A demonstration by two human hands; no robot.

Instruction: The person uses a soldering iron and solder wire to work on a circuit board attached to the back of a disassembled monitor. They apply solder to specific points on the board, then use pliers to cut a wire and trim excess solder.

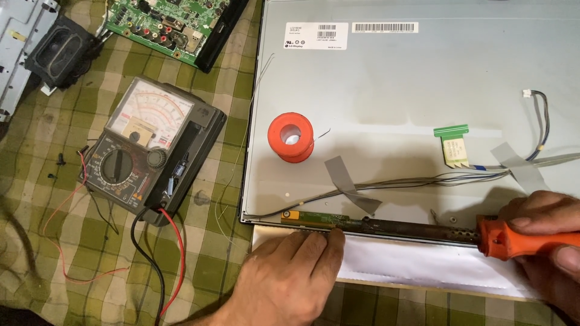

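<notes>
My right hand (547, 241) grips the orange handle of a soldering iron (483, 235). Its dark barrel runs left along the front edge of a grey metal display panel (393, 90). The tip rests on a narrow green circuit strip (314, 217) at the panel's lower left edge. My left hand (290, 271) lies flat on the white sheet (423, 262) under the panel, fingertips touching the strip right by the iron's tip. A red solder spool (291, 137) stands on the panel behind my left hand.
An analog multimeter (148, 148) with red and black leads lies left on the green checked cloth (211, 265). A green circuit board (169, 24) and a black speaker (57, 51) sit at the top left. Taped grey wires (423, 179) and a flat ribbon connector (453, 145) cross the panel.
</notes>
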